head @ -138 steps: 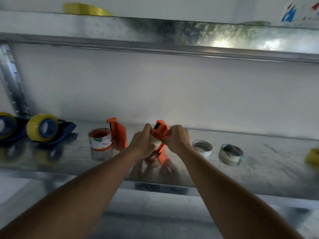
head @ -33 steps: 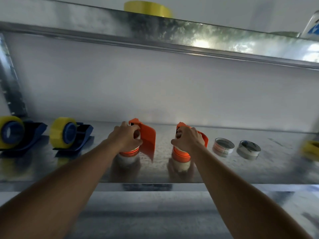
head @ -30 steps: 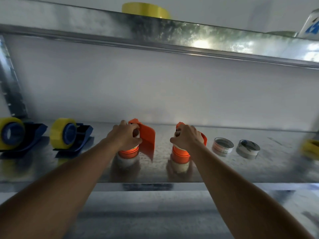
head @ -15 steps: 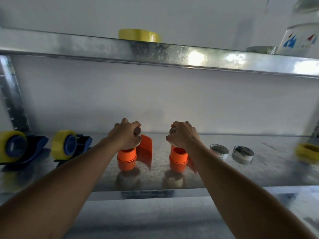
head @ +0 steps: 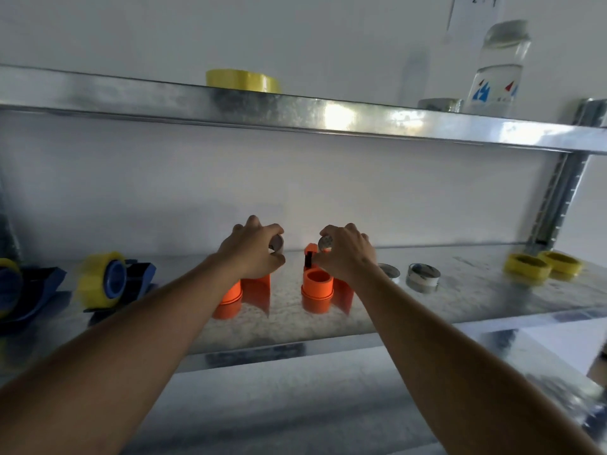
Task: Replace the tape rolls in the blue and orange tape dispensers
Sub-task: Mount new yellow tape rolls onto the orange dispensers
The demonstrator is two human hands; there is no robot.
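Two orange tape dispensers stand on the metal shelf (head: 460, 300). The left orange dispenser (head: 235, 290) is partly hidden under my left hand (head: 253, 251), which grips a small roll lifted just above its bare hub. The right orange dispenser (head: 318, 284) shows an empty orange hub; my right hand (head: 348, 254) grips a second small roll above it. Two blue dispensers, one (head: 111, 284) and another (head: 19, 287) at the left edge, each carry a yellow tape roll.
Two small grey-white rolls (head: 423, 276) lie right of my right hand. Two yellow rolls (head: 542, 266) lie far right near the upright post (head: 555, 198). On the upper shelf (head: 295, 110) sit a yellow roll (head: 243, 81) and a clear bottle (head: 497, 70).
Both hands have lifted the small rolls up off the orange dispensers' hubs, leaving the hubs bare. The camera has tilted up, showing more of the upper shelf.
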